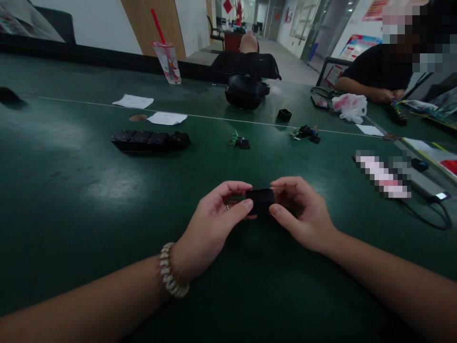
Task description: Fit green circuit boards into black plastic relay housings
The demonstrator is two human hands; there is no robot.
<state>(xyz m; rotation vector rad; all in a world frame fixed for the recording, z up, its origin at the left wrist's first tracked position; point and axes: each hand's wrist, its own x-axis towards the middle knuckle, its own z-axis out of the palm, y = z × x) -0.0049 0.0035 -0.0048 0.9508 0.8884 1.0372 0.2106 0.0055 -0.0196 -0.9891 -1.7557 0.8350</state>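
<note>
Fingers (290, 182) of left hand (214, 209) and right hand (310, 216) grip one black block (262, 201), one cup (168, 63) standing beyond.

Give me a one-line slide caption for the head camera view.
Left hand and right hand hold a small black boxy piece over a dark green tabletop, a green circuit board beyond.

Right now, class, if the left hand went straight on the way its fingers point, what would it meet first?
The left hand holds one end of the small black block; past that, it would probably meet the right hand opposite, though depth is unclear.
</note>
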